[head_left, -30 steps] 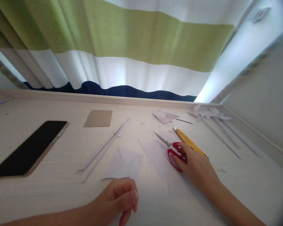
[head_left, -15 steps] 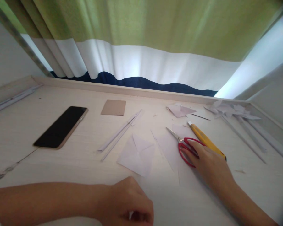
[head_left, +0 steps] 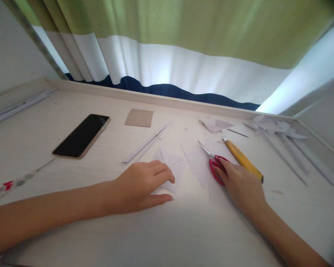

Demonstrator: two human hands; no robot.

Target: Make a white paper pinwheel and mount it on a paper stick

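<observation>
My left hand (head_left: 143, 185) lies flat with its fingers stretched out over a folded white paper square (head_left: 174, 165) in the middle of the pale wooden desk. My right hand (head_left: 241, 183) rests on the red handles of a pair of scissors (head_left: 213, 161), whose blades point up and left; the fingers lie over the handles, not through the loops as far as I can see. A yellow utility knife (head_left: 243, 159) lies just right of the scissors. A cut white paper sheet (head_left: 197, 168) lies between the two hands.
A black phone (head_left: 82, 135) lies at the left, a brown card square (head_left: 139, 118) behind it, thin rolled paper sticks (head_left: 147, 144) in the centre. Paper pinwheels on sticks (head_left: 278, 129) lie at the far right. Paper scraps (head_left: 214, 124) sit near the raised back edge. A striped curtain hangs behind.
My left hand has moved forward from the desk's near edge onto the folded paper and opened flat. The right hand stays on the scissors. The view has shifted.
</observation>
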